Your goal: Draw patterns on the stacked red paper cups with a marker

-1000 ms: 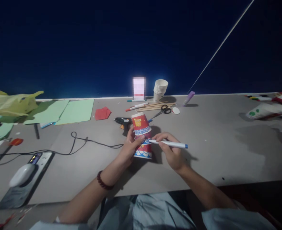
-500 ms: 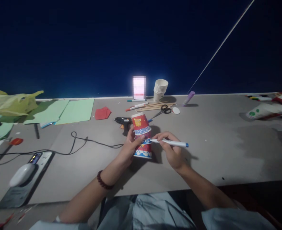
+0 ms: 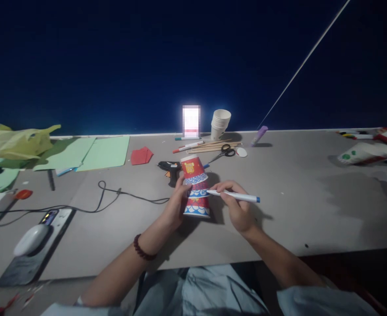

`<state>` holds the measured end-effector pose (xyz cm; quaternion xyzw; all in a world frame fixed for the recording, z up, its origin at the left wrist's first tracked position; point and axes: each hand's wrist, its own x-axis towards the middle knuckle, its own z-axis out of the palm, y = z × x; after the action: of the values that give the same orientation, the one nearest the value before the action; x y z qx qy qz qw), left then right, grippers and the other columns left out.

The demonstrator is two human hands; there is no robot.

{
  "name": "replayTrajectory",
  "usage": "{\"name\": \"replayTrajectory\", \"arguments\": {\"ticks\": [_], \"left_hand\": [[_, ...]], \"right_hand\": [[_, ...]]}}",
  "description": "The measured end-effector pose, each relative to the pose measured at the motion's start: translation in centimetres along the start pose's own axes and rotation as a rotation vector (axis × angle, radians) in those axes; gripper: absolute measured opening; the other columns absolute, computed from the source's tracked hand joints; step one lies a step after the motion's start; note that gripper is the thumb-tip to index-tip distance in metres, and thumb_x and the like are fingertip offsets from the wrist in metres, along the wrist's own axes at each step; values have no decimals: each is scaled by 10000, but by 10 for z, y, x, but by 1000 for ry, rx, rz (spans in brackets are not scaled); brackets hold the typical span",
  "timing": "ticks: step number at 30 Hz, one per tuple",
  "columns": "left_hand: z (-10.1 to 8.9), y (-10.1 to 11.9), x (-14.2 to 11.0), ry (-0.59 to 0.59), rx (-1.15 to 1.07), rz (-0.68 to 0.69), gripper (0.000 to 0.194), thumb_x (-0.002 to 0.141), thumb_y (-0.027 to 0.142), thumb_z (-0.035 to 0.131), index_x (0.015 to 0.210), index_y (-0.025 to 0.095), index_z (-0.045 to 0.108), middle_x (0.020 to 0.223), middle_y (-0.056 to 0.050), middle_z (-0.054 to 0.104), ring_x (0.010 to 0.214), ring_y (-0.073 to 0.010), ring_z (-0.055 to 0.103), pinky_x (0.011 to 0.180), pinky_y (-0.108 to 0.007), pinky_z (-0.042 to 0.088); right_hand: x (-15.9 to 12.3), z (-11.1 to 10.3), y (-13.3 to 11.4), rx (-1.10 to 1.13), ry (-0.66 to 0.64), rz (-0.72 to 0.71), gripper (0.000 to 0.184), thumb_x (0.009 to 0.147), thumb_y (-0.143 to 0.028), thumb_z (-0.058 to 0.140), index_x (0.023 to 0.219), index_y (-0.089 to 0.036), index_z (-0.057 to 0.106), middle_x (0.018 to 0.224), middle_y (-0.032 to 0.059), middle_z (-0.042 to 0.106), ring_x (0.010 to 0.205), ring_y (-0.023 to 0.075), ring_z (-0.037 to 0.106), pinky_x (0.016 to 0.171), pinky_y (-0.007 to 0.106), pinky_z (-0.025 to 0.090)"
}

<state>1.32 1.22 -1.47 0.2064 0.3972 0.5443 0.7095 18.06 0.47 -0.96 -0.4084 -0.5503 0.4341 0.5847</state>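
My left hand [image 3: 176, 202] is wrapped round the left side of a stack of paper cups [image 3: 196, 186], standing slightly tilted above the table. The cups are red, with blue wave scallops along their rims and a yellow figure on the top one. In my right hand [image 3: 238, 208] is a white marker [image 3: 234, 195] with a blue end. Its tip points left and meets, or nearly meets, the blue-and-white band of the middle cup. Behind the cups lies a black glue gun [image 3: 170, 171], partly hidden by them.
Scissors [image 3: 227, 151], wooden sticks [image 3: 213, 146], white cups [image 3: 220, 125] and a purple stick [image 3: 259, 135] sit at the back. Red paper [image 3: 141, 156], green sheets [image 3: 109, 151] and a black cable [image 3: 137, 194] are leftward. A phone [image 3: 57, 224] lies front left; a decorated cup [image 3: 361, 153], right.
My left thumb has drawn back leftward off the front of the middle cup, so more of its band shows. The marker has barely moved.
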Motion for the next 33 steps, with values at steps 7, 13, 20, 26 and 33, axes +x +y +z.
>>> {"name": "replayTrajectory", "arguments": {"ticks": [7,13,20,26,33], "left_hand": [[1,0,0,36,27,-14,603,759,322,801,1287,244,521,1092,-54,730,900,-216,716,825,-356,561],[1,-1,0,60,24,14,722,708,305,850,1335,253,496,1192,-72,697,944,-223,707,874,-378,556],[1,-2,0,33,49,32,780,691,325,866,1365,257,481,1184,-78,684,964,-238,697,879,-392,544],[1,-2,1,17,52,44,762,695,333,863,1356,267,489,1188,-74,680,972,-241,693,893,-403,533],[1,-2,0,35,62,46,795,687,333,869,1372,251,474,1189,-85,672,965,-235,689,876,-392,540]], "right_hand": [[0,1,1,9,7,-39,102,861,-221,597,803,-248,677,844,13,717,857,199,686,821,338,541],[0,0,-3,-41,-59,-78,103,893,-254,584,826,-243,663,842,22,711,844,198,682,791,330,541],[-1,-1,-2,-100,-78,-87,109,912,-247,578,844,-252,662,848,16,714,834,190,680,778,318,539],[-2,-2,2,-121,-91,-82,92,912,-243,585,864,-248,663,854,16,715,840,196,673,780,320,530],[-1,-2,-2,-105,-88,-73,104,905,-254,590,832,-245,664,851,14,718,835,191,681,787,317,536]]}}
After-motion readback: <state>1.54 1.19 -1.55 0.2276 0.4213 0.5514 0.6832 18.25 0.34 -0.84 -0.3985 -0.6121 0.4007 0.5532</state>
